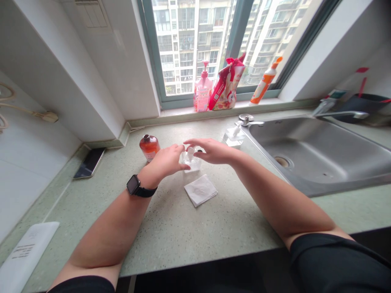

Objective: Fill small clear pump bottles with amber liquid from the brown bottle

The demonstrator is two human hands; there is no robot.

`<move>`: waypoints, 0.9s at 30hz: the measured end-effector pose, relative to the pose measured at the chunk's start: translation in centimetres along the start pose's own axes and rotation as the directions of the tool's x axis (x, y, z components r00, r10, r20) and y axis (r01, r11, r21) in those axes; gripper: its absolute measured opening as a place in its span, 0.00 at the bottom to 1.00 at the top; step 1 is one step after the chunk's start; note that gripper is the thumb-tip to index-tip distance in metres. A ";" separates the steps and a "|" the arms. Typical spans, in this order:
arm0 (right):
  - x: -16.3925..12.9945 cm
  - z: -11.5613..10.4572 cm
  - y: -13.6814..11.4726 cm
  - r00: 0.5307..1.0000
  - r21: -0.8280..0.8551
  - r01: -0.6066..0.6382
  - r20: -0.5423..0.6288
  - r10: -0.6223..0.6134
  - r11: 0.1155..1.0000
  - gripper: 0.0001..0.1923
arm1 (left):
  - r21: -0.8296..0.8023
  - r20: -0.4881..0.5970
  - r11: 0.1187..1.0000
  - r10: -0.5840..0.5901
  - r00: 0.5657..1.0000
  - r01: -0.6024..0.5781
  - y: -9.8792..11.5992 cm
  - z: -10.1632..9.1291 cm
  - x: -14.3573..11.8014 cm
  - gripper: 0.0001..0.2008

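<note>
A clear, block-shaped bottle with a pale, translucent top stands on the counter between my hands. My left hand, wearing a black watch, is at its left side, with the thumb over the front corner and the fingers behind. My right hand arches over the bottle's top and right side, thumb and fingers apart. A small black piece shows in the gap of the right hand; whether it is held is unclear. An amber bottle with an uncovered neck stands behind my left hand. Nearer me lies a folded white tissue.
A second clear pump bottle stands by the steel sink. A phone lies at left, a white flat object nearer. The windowsill holds a pink pump bottle, a red bag and an orange-white bottle.
</note>
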State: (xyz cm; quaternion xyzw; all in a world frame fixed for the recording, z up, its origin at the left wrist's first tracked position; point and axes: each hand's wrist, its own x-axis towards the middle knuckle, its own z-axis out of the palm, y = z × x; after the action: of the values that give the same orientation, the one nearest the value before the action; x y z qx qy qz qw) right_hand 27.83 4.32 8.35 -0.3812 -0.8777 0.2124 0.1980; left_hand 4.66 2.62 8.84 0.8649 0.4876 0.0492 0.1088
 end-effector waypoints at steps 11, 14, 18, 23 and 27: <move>0.0 -0.7 -1.2 0.988 0.054 -0.137 -0.059 0.140 0.989 0.25 | -0.018 0.023 1.000 0.013 1.000 -0.013 0.5 0.3 0.0 0.27; 0.0 -0.4 -0.4 0.995 0.059 -0.067 -0.073 0.071 0.996 0.28 | -0.026 0.019 1.000 0.005 1.000 -0.005 0.3 0.4 0.1 0.27; 0.1 -0.2 0.3 0.998 0.073 0.019 -0.062 -0.015 0.997 0.28 | -0.041 0.016 0.999 -0.001 1.000 0.002 0.0 0.6 0.3 0.27; 0.3 0.2 0.7 0.994 0.065 0.111 -0.011 -0.111 0.992 0.26 | -0.082 0.018 0.996 0.023 1.000 -0.022 -0.2 0.7 0.6 0.27; 0.2 0.5 1.1 0.995 0.010 0.091 -0.034 -0.091 0.996 0.29 | -0.117 0.025 0.993 0.028 0.999 -0.025 -0.3 0.7 0.7 0.26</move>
State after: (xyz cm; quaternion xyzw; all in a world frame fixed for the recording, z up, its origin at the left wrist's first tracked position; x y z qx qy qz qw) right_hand 28.05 5.02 7.37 -0.3433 -0.8894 0.2017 0.2245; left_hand 4.90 3.24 8.07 0.8640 0.4710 0.0676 0.1648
